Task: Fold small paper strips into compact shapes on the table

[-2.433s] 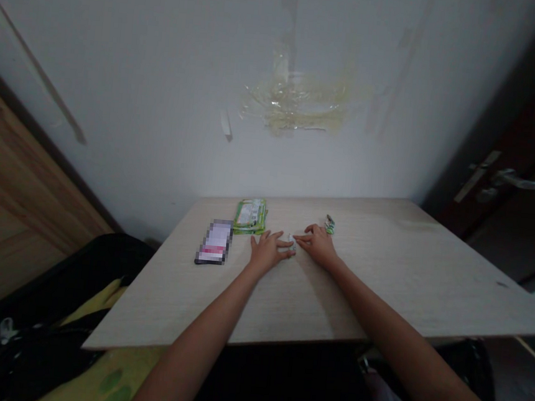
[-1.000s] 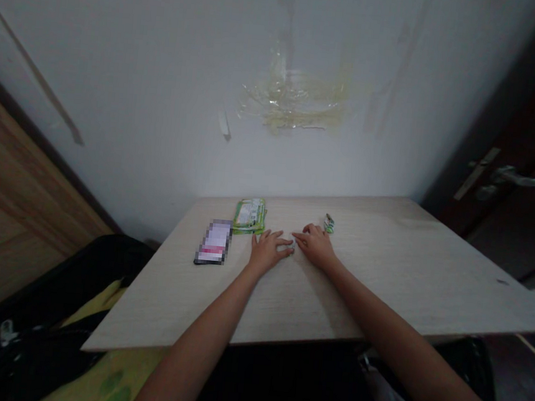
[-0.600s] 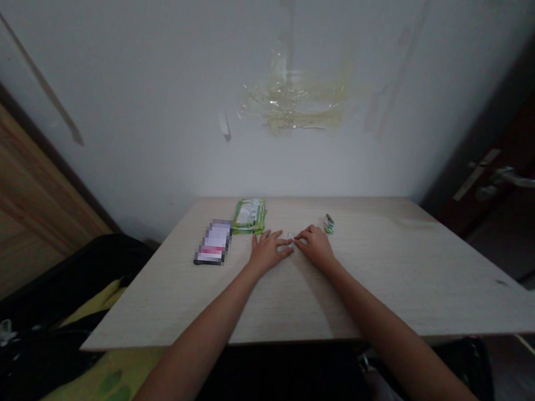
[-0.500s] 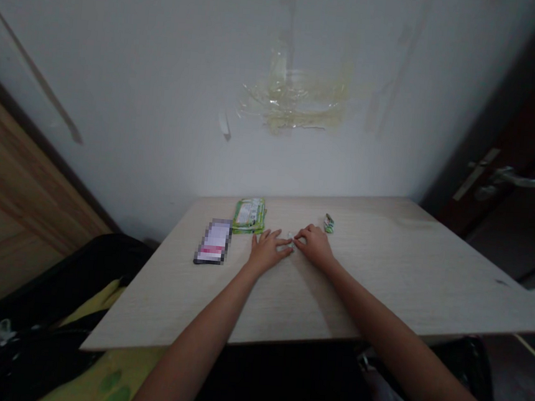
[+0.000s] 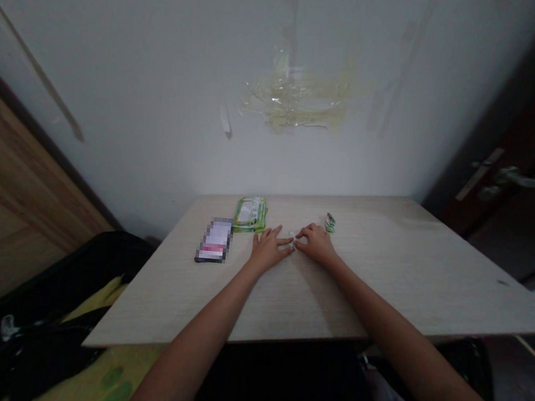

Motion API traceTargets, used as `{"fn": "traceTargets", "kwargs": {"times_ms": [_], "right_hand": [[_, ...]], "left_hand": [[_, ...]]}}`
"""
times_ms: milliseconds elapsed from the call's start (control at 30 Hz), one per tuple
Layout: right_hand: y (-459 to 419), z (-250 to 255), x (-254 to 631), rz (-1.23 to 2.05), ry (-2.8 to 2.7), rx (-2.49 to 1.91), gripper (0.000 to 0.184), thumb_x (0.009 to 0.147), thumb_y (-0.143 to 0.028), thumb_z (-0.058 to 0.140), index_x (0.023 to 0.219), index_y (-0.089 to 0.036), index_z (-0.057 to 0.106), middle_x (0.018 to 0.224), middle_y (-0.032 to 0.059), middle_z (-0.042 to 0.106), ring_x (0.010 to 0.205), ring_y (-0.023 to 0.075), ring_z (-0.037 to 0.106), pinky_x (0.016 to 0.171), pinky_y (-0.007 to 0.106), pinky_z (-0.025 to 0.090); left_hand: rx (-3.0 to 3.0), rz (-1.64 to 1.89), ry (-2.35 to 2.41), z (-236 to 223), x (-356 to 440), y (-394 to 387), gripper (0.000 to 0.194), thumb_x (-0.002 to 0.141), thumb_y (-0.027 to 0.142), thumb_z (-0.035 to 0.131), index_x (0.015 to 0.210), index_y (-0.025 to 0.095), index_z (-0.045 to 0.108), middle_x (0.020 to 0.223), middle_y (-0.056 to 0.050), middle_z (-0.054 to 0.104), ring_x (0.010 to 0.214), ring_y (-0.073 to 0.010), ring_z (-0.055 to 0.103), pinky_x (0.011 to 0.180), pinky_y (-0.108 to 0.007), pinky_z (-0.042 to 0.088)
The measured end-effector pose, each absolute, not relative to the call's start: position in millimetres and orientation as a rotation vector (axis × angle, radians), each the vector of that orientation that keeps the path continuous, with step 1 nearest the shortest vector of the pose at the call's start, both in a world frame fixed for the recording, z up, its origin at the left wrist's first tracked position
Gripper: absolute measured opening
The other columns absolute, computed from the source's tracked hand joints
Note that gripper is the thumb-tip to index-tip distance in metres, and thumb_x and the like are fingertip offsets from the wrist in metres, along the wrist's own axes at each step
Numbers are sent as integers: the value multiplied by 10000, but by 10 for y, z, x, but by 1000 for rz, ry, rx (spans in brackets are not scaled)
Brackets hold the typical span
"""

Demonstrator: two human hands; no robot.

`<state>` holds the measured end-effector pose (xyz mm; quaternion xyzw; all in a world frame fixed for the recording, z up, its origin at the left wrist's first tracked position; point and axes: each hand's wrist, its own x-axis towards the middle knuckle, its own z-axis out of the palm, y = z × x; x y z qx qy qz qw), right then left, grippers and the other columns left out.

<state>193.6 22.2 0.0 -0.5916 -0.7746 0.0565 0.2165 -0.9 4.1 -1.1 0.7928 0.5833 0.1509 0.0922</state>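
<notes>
Both of my hands rest on a pale wooden table (image 5: 382, 279), far out in front of me. My left hand (image 5: 267, 250) lies flat with its fingers spread. My right hand (image 5: 316, 245) is curled, and its fingertips pinch a tiny white piece (image 5: 292, 240) against the left forefinger. What the piece is, I cannot make out. Just beyond the left hand lies a green packet (image 5: 250, 214). A small green wrapper (image 5: 330, 222) sits just past the right hand.
A dark phone (image 5: 216, 240) lies left of the green packet. The white wall (image 5: 164, 91) with tape marks stands behind the table. At the right is a dark door with a metal handle (image 5: 522, 179). Dark bags and a yellow cloth (image 5: 106, 386) lie below the table's left edge.
The hands have barely shifted. The right fingertips have curled tighter onto the small white piece between the two hands.
</notes>
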Motion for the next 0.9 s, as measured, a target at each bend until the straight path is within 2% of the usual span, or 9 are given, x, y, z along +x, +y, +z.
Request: {"fn": "traceTargets", "kwargs": {"times_ms": [233,567,767,900], "right_hand": [[180,10,1945,164,-2146,-1611,289,847,-434,667,1063,-250,722,1193,78,619,1146,251,537,984,386,393],[170,17,2001,213,-2223,-1532,412,806,-505,714,1102,-219,699,1202,97,604,1134,245,549,1006,387,392],[121,-19,2004,213,-2203,-1478,379,830,-460,702,1109,-203,692,1184,95,612,1137,229,548,1003,361,394],[118,-57,2009,235,-2157,-1461,362,841,-448,689,1114,-210,700,1168,91,615,1131,227,551,994,359,397]], "left_hand": [[2346,427,1755,-32,-9,57,439,898,663,463,1267,493,628,1602,48,347,1471,-335,273,1179,-614,172],[2330,452,1744,-49,-20,70,406,922,615,455,1267,491,631,1590,31,371,1468,-349,275,1173,-630,152],[2339,477,1742,-56,-27,79,375,931,580,472,1255,492,639,1575,29,398,1453,-334,305,1174,-611,159],[2355,536,1736,-57,-28,85,343,925,554,513,1217,472,673,1534,38,456,1425,-316,346,1174,-559,204]]}}
